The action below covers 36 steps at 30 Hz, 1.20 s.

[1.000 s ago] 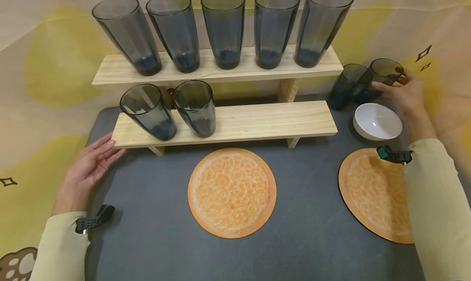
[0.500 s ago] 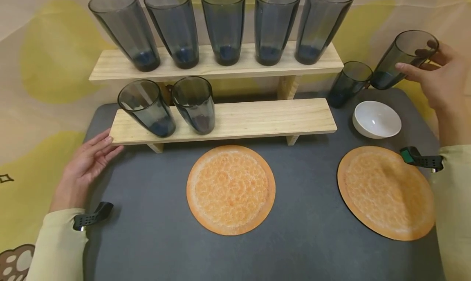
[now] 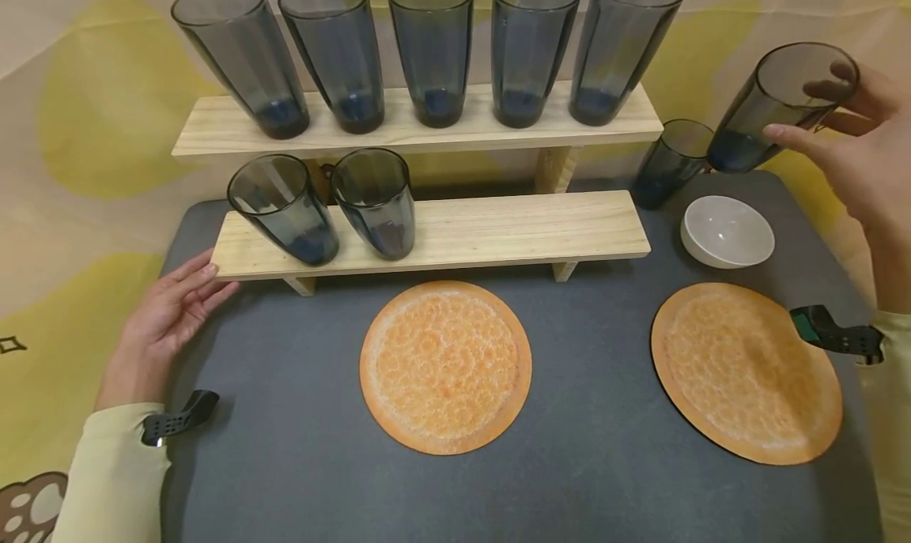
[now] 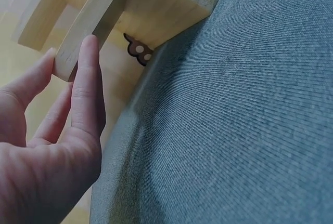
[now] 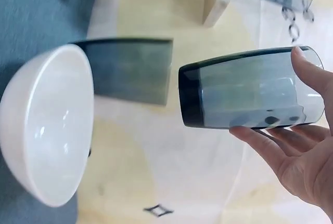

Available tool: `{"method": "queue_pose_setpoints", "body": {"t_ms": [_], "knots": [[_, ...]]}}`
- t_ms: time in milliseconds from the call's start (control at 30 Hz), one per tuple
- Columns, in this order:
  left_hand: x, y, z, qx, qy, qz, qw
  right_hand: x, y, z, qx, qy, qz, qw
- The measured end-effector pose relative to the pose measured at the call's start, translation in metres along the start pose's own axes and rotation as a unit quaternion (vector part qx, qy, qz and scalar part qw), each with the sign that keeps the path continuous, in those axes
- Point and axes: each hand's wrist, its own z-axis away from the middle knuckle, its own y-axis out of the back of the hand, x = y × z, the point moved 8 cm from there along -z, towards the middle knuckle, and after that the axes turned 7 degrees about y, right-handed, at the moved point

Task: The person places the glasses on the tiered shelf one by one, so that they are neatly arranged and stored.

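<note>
My right hand (image 3: 864, 144) holds a tall smoky-blue drinking glass (image 3: 776, 104), thumb on one side and fingers on the other. In the right wrist view the glass (image 5: 244, 89) is raised off the table, apart from another glass (image 5: 132, 70) standing behind the white bowl (image 5: 57, 125). On the left, my left hand (image 3: 171, 314) pinches the end of the lower board of a two-tier wooden shelf (image 3: 527, 223). Its thumb and fingers meet the board end (image 4: 67, 60) in the left wrist view. Two glasses stand on the lower board; several more line the upper board (image 3: 455, 132).
A round orange-brown placemat (image 3: 446, 367) lies in front of the shelf on the dark grey tabletop (image 3: 584, 464). Another round placemat (image 3: 743, 373) lies at the right, in front of the bowl. A patterned cloth (image 3: 107, 116) hangs behind the shelf.
My right hand has lifted the glass from beside the other one and carried it up and to the right; it has since shifted only slightly. My left hand has stayed at the board's end.
</note>
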Motion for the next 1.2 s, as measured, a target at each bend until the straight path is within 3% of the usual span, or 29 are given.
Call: {"method": "queue_pose_setpoints", "body": {"t_ms": [133, 300, 433, 533, 600, 667, 800, 933, 1200], "knots": [[0.0, 0.0, -0.001, 0.001, 0.0, 0.005, 1.0, -0.017, -0.009, 0.01, -0.009, 0.031, 0.033, 0.9989], [-0.001, 0.0, 0.0, 0.001, 0.0, 0.005, 1.0, -0.034, -0.028, 0.022, -0.026, 0.059, 0.019, 0.9978], [-0.001, 0.0, 0.0, 0.002, 0.0, 0.001, 1.0, -0.05, -0.047, 0.032, -0.038, 0.104, -0.022, 0.9937], [0.0, 0.0, -0.001, 0.0, -0.001, 0.001, 1.0, -0.057, -0.062, 0.039, -0.052, 0.111, -0.107, 0.9866], [0.0, 0.0, -0.001, -0.002, -0.001, 0.001, 1.0, -0.061, -0.072, 0.044, -0.066, 0.115, -0.126, 0.9831], [0.0, 0.0, -0.001, -0.004, -0.001, 0.002, 1.0, -0.065, -0.084, 0.048, -0.084, 0.12, -0.118, 0.9821], [-0.001, -0.001, 0.0, -0.008, -0.002, 0.005, 1.0, -0.072, -0.108, 0.057, -0.126, 0.136, -0.041, 0.9818], [0.0, -0.001, -0.001, -0.009, -0.004, 0.005, 0.9999, -0.075, -0.132, 0.064, -0.162, 0.135, -0.049, 0.9763], [0.001, -0.001, -0.001, -0.011, 0.003, -0.017, 0.9998, -0.083, -0.173, 0.072, -0.192, 0.127, -0.081, 0.9698]]}}
